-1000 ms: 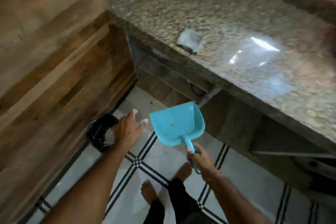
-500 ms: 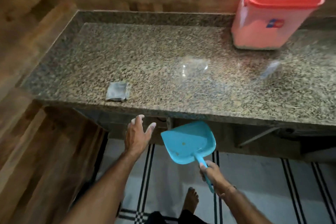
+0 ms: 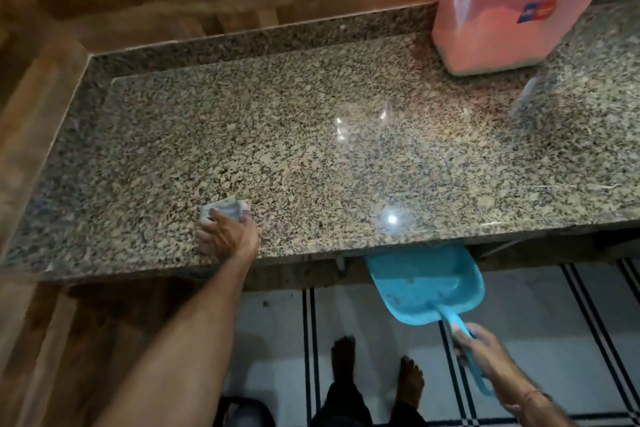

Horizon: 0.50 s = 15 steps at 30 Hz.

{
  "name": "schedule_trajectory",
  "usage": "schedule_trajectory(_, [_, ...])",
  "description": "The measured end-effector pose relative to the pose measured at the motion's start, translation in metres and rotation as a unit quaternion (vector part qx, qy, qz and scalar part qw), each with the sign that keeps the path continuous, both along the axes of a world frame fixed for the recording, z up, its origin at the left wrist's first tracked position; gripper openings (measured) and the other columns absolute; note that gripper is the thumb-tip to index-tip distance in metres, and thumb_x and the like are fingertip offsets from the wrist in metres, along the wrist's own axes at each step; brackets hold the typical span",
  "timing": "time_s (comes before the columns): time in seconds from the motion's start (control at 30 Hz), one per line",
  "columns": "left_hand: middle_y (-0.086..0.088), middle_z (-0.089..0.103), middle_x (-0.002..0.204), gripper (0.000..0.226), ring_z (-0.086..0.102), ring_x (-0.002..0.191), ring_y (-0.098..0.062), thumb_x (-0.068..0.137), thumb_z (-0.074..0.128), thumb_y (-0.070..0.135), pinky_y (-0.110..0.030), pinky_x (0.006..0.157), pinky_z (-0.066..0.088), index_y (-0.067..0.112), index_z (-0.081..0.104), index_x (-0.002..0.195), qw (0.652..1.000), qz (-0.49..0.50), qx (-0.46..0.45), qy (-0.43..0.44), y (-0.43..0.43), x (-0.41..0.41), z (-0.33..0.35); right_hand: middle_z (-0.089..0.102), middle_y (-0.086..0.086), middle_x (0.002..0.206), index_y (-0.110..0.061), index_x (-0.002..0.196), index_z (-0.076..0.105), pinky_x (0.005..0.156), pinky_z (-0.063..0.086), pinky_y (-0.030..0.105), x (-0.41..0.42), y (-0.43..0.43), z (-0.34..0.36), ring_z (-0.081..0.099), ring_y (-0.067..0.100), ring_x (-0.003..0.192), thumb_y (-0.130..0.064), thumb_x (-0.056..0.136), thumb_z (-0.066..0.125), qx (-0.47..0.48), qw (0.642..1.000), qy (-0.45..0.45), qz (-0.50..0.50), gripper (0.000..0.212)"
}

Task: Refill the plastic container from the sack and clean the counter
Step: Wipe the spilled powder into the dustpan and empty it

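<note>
The left grip (image 3: 227, 236) lies on the cloth (image 3: 225, 209) near the front edge of the counter (image 3: 311, 156). Blur hides whether its fingers pinch the cloth or only press it. The right grip (image 3: 485, 354) is closed round the handle of the dustpan (image 3: 426, 284), whose mouth sits just under that edge, well to the right of the cloth. The container (image 3: 502, 21) stands lidded at the back right; no sack shows. A wipe pulled straight forward would likely send crumbs to the floor, missing the pan. Tipping the pan could spill the specks lying in it.
</note>
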<state>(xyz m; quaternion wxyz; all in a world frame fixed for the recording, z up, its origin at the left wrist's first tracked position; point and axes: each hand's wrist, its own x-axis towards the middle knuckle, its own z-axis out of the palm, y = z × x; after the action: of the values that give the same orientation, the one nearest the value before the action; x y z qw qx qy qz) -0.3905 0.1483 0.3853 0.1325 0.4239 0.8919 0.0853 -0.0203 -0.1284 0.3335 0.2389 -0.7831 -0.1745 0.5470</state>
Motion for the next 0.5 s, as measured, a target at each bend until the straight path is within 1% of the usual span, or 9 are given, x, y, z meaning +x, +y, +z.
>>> schedule_trajectory(0.1, [-0.022, 0.033, 0.156, 0.056, 0.038, 0.137, -0.041, 0.102, 0.048, 0.05, -0.056, 0.113, 0.034, 0.012, 0.036, 0.141, 0.992, -0.117, 0.012, 0.04, -0.001, 0.031, -0.015, 0.053, 0.004, 0.061, -0.002, 0.087, 0.059, 0.052, 0.04, 0.028, -0.009, 0.002, 0.002, 0.048, 0.017, 0.055, -0.019, 0.104, 0.055, -0.004, 1.0, 0.012, -0.027, 0.024])
schedule_trajectory(0.17, [-0.019, 0.045, 0.141, 0.043, 0.05, 0.118, -0.034, 0.102, 0.045, 0.05, -0.049, 0.099, 0.046, 0.017, 0.038, 0.129, 0.973, -0.222, 0.039, 0.043, -0.009, 0.074, -0.016, 0.054, 0.003, 0.062, -0.004, 0.087, 0.059, 0.054, 0.042, 0.027, -0.016, 0.002, -0.001, 0.048, 0.015, 0.056, -0.02, 0.104, 0.055, -0.01, 0.999, 0.022, -0.049, 0.024])
schedule_trajectory(0.2, [-0.014, 0.047, 0.132, 0.039, 0.052, 0.107, -0.028, 0.102, 0.041, 0.051, -0.042, 0.088, 0.049, 0.019, 0.039, 0.125, 0.957, -0.282, 0.051, 0.037, -0.016, 0.099, -0.015, 0.054, 0.004, 0.063, -0.005, 0.087, 0.061, 0.056, 0.042, 0.028, -0.019, 0.001, -0.002, 0.049, 0.015, 0.057, -0.021, 0.104, 0.055, -0.009, 0.998, 0.025, -0.065, 0.024])
schedule_trajectory(0.27, [-0.005, 0.045, 0.119, 0.034, 0.048, 0.093, -0.018, 0.102, 0.032, 0.049, -0.03, 0.072, 0.043, 0.024, 0.038, 0.124, 0.914, -0.4, 0.061, 0.006, -0.035, 0.145, -0.011, 0.056, 0.002, 0.063, -0.007, 0.087, 0.062, 0.058, 0.044, 0.027, -0.027, -0.001, -0.005, 0.05, 0.014, 0.057, -0.02, 0.104, 0.056, -0.003, 0.996, 0.025, -0.086, 0.023])
schedule_trajectory(0.33, [0.003, 0.043, 0.106, 0.028, 0.044, 0.083, -0.014, 0.105, 0.026, 0.046, -0.027, 0.064, 0.039, 0.028, 0.038, 0.122, 0.868, -0.492, 0.058, -0.041, -0.043, 0.172, -0.009, 0.057, 0.0, 0.061, -0.007, 0.088, 0.063, 0.056, 0.044, 0.026, -0.034, -0.002, -0.004, 0.051, 0.012, 0.056, -0.021, 0.103, 0.056, 0.0, 0.995, 0.02, -0.097, 0.022])
schedule_trajectory(0.4, [0.005, 0.047, 0.098, 0.017, 0.05, 0.078, -0.013, 0.107, 0.031, 0.043, -0.028, 0.054, 0.047, 0.031, 0.038, 0.116, 0.832, -0.546, 0.058, -0.08, -0.031, 0.175, -0.01, 0.057, 0.001, 0.063, -0.005, 0.091, 0.064, 0.055, 0.045, 0.025, -0.039, -0.005, -0.001, 0.051, 0.011, 0.055, -0.021, 0.103, 0.057, 0.005, 0.994, 0.019, -0.108, 0.021])
schedule_trajectory(0.43, [0.006, 0.052, 0.097, 0.016, 0.055, 0.074, -0.013, 0.106, 0.035, 0.043, -0.027, 0.049, 0.05, 0.031, 0.042, 0.114, 0.832, -0.543, 0.067, -0.094, -0.019, 0.168, -0.008, 0.057, 0.002, 0.064, -0.003, 0.094, 0.064, 0.056, 0.046, 0.025, -0.04, -0.006, 0.002, 0.052, 0.011, 0.056, -0.021, 0.103, 0.056, 0.006, 0.993, 0.02, -0.113, 0.021])
schedule_trajectory(0.47, [0.008, 0.057, 0.096, 0.015, 0.059, 0.068, -0.013, 0.106, 0.039, 0.042, -0.026, 0.042, 0.049, 0.033, 0.048, 0.114, 0.847, -0.513, 0.08, -0.109, -0.003, 0.157, -0.005, 0.058, 0.002, 0.066, -0.001, 0.097, 0.065, 0.057, 0.046, 0.027, -0.041, -0.008, 0.005, 0.052, 0.012, 0.058, -0.021, 0.103, 0.056, 0.007, 0.993, 0.021, -0.12, 0.022])
schedule_trajectory(0.5, [0.01, 0.061, 0.094, 0.014, 0.06, 0.061, -0.012, 0.106, 0.043, 0.041, -0.025, 0.037, 0.045, 0.036, 0.055, 0.112, 0.875, -0.461, 0.092, -0.116, 0.014, 0.141, -0.001, 0.058, 0.003, 0.067, -0.001, 0.101, 0.066, 0.059, 0.047, 0.028, -0.041, -0.009, 0.008, 0.053, 0.013, 0.06, -0.021, 0.103, 0.056, 0.012, 0.991, 0.024, -0.129, 0.023])
